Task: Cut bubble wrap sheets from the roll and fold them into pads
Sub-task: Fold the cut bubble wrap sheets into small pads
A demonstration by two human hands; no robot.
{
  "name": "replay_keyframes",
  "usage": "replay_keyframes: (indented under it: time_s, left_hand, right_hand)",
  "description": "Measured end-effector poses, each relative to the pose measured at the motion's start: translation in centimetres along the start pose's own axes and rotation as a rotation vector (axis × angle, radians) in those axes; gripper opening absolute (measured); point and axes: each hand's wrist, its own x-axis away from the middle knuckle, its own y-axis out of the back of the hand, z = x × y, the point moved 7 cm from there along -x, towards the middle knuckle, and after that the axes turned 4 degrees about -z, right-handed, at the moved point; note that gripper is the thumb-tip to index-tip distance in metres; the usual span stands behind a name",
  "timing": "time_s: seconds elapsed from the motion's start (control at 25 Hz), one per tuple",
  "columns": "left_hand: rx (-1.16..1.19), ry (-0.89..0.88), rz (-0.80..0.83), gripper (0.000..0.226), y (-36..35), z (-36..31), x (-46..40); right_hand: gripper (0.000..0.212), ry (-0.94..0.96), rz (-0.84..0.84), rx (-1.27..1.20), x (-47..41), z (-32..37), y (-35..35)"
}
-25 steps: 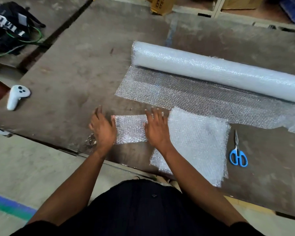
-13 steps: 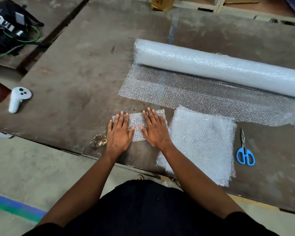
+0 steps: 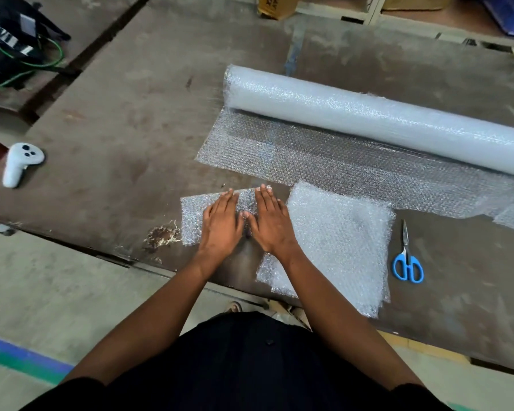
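— Two hands flat? 
— Yes: left hand (image 3: 221, 225) and right hand (image 3: 269, 223), fingers (image 3: 266, 200) straight, grasping nothing, press the folded pad (image 3: 192, 216) on the bench (image 3: 116, 129). 
— Beyond the fingers? 
— Cut sheet (image 3: 339, 244) just right, scissors (image 3: 407, 256) further right, roll (image 3: 368, 120) ahead.

head view | worn on head | looks forward and steeply down | close over table (image 3: 107, 120) edge | single view

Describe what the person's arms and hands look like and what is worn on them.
Both forearms are bare. The left hand and right hand wear no gloves, and no rings, watch or bands show. Dark, black-looking short sleeves appear only at the bottom edge, above the elbows, matching the dark garment on the torso.
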Motion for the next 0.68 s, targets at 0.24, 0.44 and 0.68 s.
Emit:
replay_keyframes:
  time_s: [0.24,0.44,0.68]
  left_hand:
    - [0.216,-0.148,0.012,0.046,-2.9,-9.2,-1.4]
    - [0.396,0.096,0.154,0.045,-7.6,-12.5,-5.4]
    - [0.253,0.138,0.076,0.048,-8.2,-13.8,-6.8]
  right_hand:
    - [0.058,-0.139,-0.261,0.115,4.8,-7.1,6.0]
    - [0.072,-0.279,-0.13,0.169,8.0,-13.6,6.6]
    - [0.079,-0.235,0.032,0.12,8.4,-14.8,6.3]
